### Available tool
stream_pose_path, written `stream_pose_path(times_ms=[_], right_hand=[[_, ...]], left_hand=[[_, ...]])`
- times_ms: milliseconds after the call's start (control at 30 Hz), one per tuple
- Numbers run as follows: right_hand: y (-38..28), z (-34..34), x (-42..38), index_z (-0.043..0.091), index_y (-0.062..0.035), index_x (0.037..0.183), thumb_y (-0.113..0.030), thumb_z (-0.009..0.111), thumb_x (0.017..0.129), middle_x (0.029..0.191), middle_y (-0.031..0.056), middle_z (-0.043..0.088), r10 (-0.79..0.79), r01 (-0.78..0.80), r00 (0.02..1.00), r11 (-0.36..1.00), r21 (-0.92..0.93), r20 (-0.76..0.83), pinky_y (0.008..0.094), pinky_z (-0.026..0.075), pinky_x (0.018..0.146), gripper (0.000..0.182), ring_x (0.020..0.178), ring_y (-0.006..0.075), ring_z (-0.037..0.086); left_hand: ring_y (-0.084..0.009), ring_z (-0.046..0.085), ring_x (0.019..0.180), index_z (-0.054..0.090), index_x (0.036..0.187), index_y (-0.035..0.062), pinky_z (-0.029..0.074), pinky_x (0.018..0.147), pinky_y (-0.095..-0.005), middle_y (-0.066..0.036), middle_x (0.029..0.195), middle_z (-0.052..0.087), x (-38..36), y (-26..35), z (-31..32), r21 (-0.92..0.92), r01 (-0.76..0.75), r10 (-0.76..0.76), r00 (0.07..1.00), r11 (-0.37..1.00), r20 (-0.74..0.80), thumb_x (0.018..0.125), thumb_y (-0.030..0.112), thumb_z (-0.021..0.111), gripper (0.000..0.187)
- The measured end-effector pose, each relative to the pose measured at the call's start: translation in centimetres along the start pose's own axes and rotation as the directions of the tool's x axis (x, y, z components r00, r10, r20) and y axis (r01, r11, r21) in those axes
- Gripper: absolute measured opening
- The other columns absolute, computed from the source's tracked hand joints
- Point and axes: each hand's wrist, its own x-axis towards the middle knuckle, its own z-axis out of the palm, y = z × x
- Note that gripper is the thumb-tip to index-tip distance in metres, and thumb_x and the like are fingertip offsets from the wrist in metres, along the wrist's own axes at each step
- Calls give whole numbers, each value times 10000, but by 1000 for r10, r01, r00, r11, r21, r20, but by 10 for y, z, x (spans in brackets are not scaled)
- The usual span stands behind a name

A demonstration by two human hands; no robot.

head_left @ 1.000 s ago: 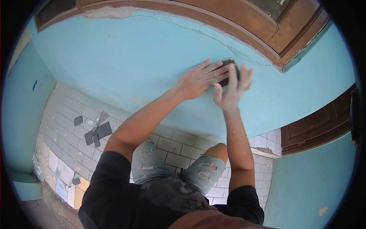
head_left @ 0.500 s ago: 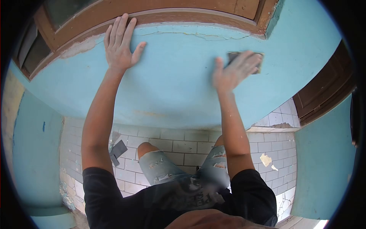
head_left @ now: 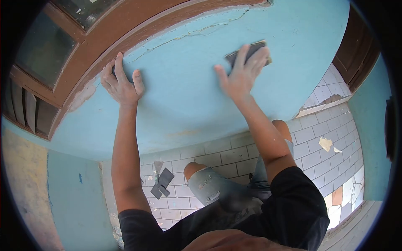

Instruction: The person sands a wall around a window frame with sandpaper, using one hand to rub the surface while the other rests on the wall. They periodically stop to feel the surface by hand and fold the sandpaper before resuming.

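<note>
My right hand (head_left: 243,75) presses a folded dark sheet of sandpaper (head_left: 253,49) against the light blue wall (head_left: 180,90). Its fingers lie over the sheet, which has a yellowish edge, and the thumb sticks out to the left. To the left, my left hand (head_left: 121,85) rests on the wall just below the brown window frame (head_left: 140,33). Its fingers are apart and a little bent, with the fingertips touching near the frame's lower edge. Both hands look dusty. A thin crack (head_left: 197,31) runs along the wall under the frame.
Several dark grey pieces (head_left: 165,179), like sandpaper, lie on the tiled floor (head_left: 180,203) near my knee (head_left: 193,169). A pale flake (head_left: 325,144) lies on the tiles at right. A brown door (head_left: 356,39) stands beyond a raised step.
My view has turned and shifted left. The right hand has moved with the sandpaper across the wall. My left hand's fingers, straighter before, are now more bent.
</note>
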Motion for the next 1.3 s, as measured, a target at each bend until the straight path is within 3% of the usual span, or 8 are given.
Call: stream_pose_path(times_ms=[133,233,400,633,733,867,1067,1300], right_hand=[[56,-12,-68,436,-186,1571,-718,512,952,1610,401,182,-711,748,589,659,73,383,632,232,1195,820,1507,559,183],[71,-42,28,422,-106,1566,-667,543,959,1593,423,189,-207,230,962,966,-121,175,579,208,1221,835,1503,561,181],[59,-14,107,160,156,1554,-643,487,996,1623,423,32,384,-378,879,923,78,-283,602,106,1233,1028,1521,572,41],[56,-19,-23,355,-142,1603,-717,594,893,1665,129,317,-769,789,517,598,140,376,470,203,1247,945,1552,269,257],[71,-41,66,247,23,1599,-682,532,957,1640,351,179,-310,316,945,948,-48,104,541,102,1248,995,1550,469,136],[54,-19,107,102,134,1577,-657,494,986,1618,428,81,340,-328,901,940,92,-269,563,61,1242,1062,1534,540,69],[26,-21,-73,428,-174,1570,-696,609,898,1651,51,368,-701,587,493,705,398,515,424,258,1233,870,1534,208,313],[105,-41,91,101,136,1574,-647,529,974,1627,412,70,214,-214,967,977,13,-138,604,104,1232,1076,1537,536,59]], left_hand=[[-298,450,1145,610,1386,69,364,1015,-439,-136,1236,517,-5,3,-4,-38,27,-26,999,999,25,1032,532,475,599],[-296,439,1148,609,1385,69,339,1004,-435,-149,1247,513,1,10,2,-25,52,-52,999,998,-2,1012,515,533,586],[-314,449,1123,620,1363,96,384,998,-454,-129,1218,514,-2,14,3,30,90,-89,996,995,-28,947,507,623,584],[-309,433,1140,615,1380,79,369,999,-444,-139,1234,508,-1,7,-3,-15,25,-25,1000,1000,9,968,462,599,562],[-300,424,1147,609,1388,71,351,992,-438,-144,1240,509,2,9,2,-7,28,-28,999,1000,-28,982,444,588,552],[-298,424,1155,610,1385,62,349,1002,-424,-147,1238,513,0,11,0,3,53,-53,999,999,-8,999,448,556,548],[-305,432,1163,604,1398,63,345,1019,-430,-151,1246,507,0,5,-4,-6,10,-10,1000,1000,25,999,429,552,544],[-307,434,1164,602,1399,56,362,1019,-442,-147,1253,510,-1,10,-2,-1,15,-15,1000,1000,-15,994,425,544,552]])
